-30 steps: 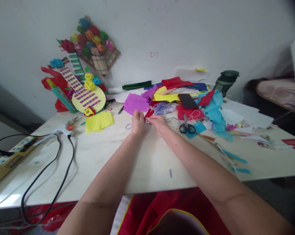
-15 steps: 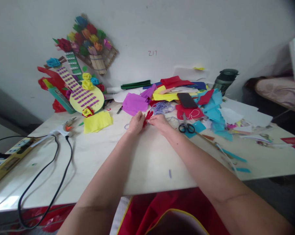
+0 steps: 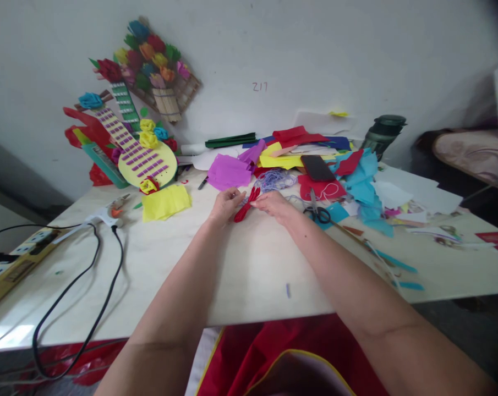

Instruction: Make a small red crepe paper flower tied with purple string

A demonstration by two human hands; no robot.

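Note:
A red bundle (image 3: 242, 212) of narrow folded strips, gathered at its waist and flared at the upper end, lies slantwise between my hands. To its left is my left hand (image 3: 224, 205), fingers curled, with a bit of lilac yarn (image 3: 244, 202) showing at the fingertips. My right hand (image 3: 272, 202) pinches at the bundle's waist from the right; what its fingertips grip is small, seemingly the same yarn. Just behind my hands sits a loose tangle of lilac yarn (image 3: 275, 180).
Black-handled scissors (image 3: 318, 213) and a dark phone (image 3: 317, 168) lie to the right, among coloured paper pieces. Left are a yellow crepe sheet (image 3: 167, 203), a glue gun (image 3: 108, 213) with its black cord, and a flower-decorated guitar shape (image 3: 147, 164). A green bottle (image 3: 381, 135) stands at the back.
My left hand has moved off the red bundle to its left side, so more of the bundle shows. My right hand stays pinched at the bundle's waist. The view has shifted slightly.

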